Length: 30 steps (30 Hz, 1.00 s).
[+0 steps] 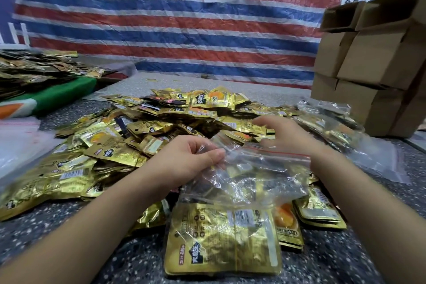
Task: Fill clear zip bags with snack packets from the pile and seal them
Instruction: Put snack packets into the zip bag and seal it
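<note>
Step in hand, by my read: loading the clear zip bag (244, 175), mouth being held open for next packet. L hand (193, 159) pinches the bag's near-left lip, fingers curled on the film. R hand (283, 136) sits at the red zip strip on the far-right side of the mouth, fingers loosely spread over the pile; can't tell if it grips the bag edge, a packet, or nothing — motion blur. To do this well: keep L pinch high on the lip, not on the zip track, so mouth stays wide; feed packets flat & short edge first w/ R hand so corners don't snag film; don't overfill past the strip or seal won't close; then run thumb + finger along full track. Bag hangs between both hands and trails toward the body; at least one gold packet (223, 240) shows through its lower part, just below both wrists. Snack pile (143, 129) lies beyond and to the L of the hands, touching R fingertips' zone; more loose packets (320, 210) under R forearm. Filled bags (332, 122) lie beyond R hand; cardboard boxes (368, 64) well beyond, to the R.
</note>
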### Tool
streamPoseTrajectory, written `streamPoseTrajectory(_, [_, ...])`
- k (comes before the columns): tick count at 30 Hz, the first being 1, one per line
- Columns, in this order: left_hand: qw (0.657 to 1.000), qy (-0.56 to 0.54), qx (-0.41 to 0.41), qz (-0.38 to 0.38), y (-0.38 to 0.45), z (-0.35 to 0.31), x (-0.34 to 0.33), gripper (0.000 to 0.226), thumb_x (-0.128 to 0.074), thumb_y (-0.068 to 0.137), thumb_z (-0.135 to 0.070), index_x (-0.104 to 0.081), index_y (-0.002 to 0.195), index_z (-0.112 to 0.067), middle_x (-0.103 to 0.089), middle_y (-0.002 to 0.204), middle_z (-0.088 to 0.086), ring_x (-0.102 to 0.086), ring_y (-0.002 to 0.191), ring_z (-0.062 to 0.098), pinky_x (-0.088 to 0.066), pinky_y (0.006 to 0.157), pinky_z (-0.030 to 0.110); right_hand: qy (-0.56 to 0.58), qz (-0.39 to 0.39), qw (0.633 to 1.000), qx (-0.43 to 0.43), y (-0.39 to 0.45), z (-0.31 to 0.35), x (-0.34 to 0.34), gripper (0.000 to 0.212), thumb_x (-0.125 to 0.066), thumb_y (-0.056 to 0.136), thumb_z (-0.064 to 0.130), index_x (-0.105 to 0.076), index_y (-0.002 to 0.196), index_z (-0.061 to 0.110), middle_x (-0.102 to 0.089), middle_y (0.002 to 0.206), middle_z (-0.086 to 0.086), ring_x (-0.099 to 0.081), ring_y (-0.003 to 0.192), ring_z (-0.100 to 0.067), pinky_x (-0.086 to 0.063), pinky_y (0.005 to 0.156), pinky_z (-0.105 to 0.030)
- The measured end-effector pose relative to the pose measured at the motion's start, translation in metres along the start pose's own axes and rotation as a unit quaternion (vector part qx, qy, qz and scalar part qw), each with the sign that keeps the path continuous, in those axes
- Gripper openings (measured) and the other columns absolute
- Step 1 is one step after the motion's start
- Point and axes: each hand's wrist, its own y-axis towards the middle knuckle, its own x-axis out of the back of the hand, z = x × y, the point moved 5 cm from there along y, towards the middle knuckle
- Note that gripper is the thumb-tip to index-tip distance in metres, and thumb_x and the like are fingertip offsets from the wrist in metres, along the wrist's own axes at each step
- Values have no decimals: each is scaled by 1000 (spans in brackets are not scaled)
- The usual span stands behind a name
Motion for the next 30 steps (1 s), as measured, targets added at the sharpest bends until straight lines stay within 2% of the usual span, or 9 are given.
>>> streamPoseTrajectory(4, [1000, -10, 1, -1, 1, 1, -1, 16, -68, 90, -23, -77, 86, -11, -74, 77, 10, -63, 59, 13, -53, 51, 24, -62, 29, 998, 15, 32, 3, -11, 62, -51, 88, -4, -46, 145, 19, -47, 150, -3, -41, 139, -21, -36, 112, -35])
streamPoseTrajectory(7, [1000, -12, -2, 2, 1, 1, -1, 16, -68, 90, -23, -76, 86, -10, -72, 72, 5, -62, 57, 12, -49, 48, 21, -102, 82, 991, 27, 53, 0, -25, 73, -47, 86, -9, -38, 151, 22, -40, 155, -3, -39, 141, -22, -35, 113, -35])
streamPoseTrajectory(11, [1000, -8, -8, 1, 2, 1, 1, 16, -68, 90, -26, -77, 85, -14, -72, 73, 7, -62, 57, 14, -50, 48, 23, -155, 114, 980, 48, 73, -6, -34, 72, -47, 88, -7, -38, 151, 28, -43, 153, -4, -44, 136, -26, -40, 110, -39])
streamPoseTrajectory(14, [1000, -12, -4, 9, 2, 2, 0, 16, -68, 89, -28, -78, 85, -16, -73, 80, 14, -63, 62, 19, -54, 52, 28, -179, 105, 977, 47, 80, -12, -33, 72, -49, 91, -4, -36, 150, 35, -53, 144, -2, -53, 126, -25, -47, 104, -44])
streamPoseTrajectory(18, [1000, -13, -5, 9, 3, 2, 0, 17, -68, 89, -28, -77, 85, -14, -73, 83, 16, -63, 64, 19, -55, 56, 31, -235, 108, 963, 79, 84, -10, -35, 73, -54, 90, -2, -31, 150, 32, -61, 126, -5, -60, 106, -27, -54, 88, -44])
streamPoseTrajectory(20, [1000, -15, -5, 8, 2, 2, 0, 18, -68, 90, -27, -77, 85, -12, -73, 82, 17, -62, 64, 19, -55, 55, 32, -236, 103, 961, 99, 84, -8, -38, 75, -55, 90, 1, -22, 152, 27, -61, 112, -4, -58, 89, -26, -50, 76, -40])
streamPoseTrajectory(22, [1000, -16, -6, 11, 2, 2, 0, 19, -67, 90, -26, -77, 86, -11, -71, 77, 13, -61, 64, 18, -55, 57, 33, -208, 87, 967, 116, 84, -9, -39, 77, -58, 90, 6, -16, 151, 27, -59, 111, -5, -58, 88, -27, -51, 75, -43])
streamPoseTrajectory(26, [1000, -15, -5, 8, 2, 3, -1, 19, -67, 91, -26, -76, 85, -11, -71, 72, 2, -61, 59, 13, -54, 52, 27, -227, 0, 965, 128, 83, -17, -33, 66, -57, 88, 6, -24, 142, 27, -59, 120, -9, -59, 90, -29, -54, 76, -49])
streamPoseTrajectory(30, [1000, -10, 4, 10, 1, 5, -1, 18, -68, 89, -28, -76, 84, -13, -71, 72, 5, -62, 59, 12, -52, 52, 25, -272, -16, 954, 125, 80, -18, -34, 50, -49, 90, 17, -41, 139, 20, -57, 126, -7, -59, 102, -29, -48, 75, -38])
